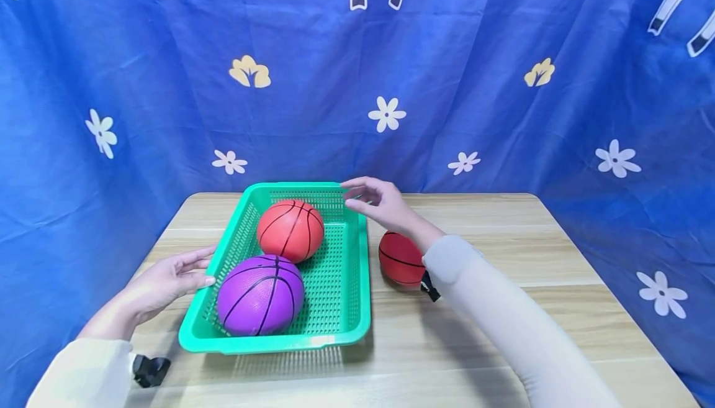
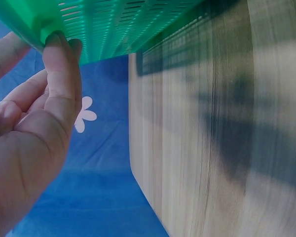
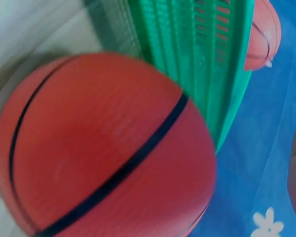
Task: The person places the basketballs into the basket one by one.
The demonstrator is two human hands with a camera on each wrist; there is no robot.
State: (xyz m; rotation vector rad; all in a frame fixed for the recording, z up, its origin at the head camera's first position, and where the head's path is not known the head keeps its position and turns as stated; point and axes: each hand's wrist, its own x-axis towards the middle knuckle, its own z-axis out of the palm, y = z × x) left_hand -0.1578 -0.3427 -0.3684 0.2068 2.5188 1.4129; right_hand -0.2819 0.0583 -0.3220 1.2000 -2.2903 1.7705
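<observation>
A green basket (image 1: pixel 362 284) holds an orange-red ball (image 1: pixel 290 231) at its back left and a purple ball (image 1: pixel 260 296) at its front left. My left hand (image 1: pixel 159 284) grips the basket's left rim; in the left wrist view the fingers (image 2: pixel 61 74) of that hand bend against the underside of the rim (image 2: pixel 19 24). Over the back right corner of the basket is my right hand (image 1: pixel 385 206), fingers slightly bent and holding nothing. Below its wrist a red ball (image 1: pixel 399 259) rests on the table outside the basket, partly hidden by the sleeve.
The light wooden table (image 1: pixel 475 222) extends to the right of the basket and in front of it. A blue patterned curtain (image 1: pixel 313 116) hangs behind the table and along both sides. Black wrist devices, such as the left one (image 1: pixel 151 371), are strapped at both sleeves.
</observation>
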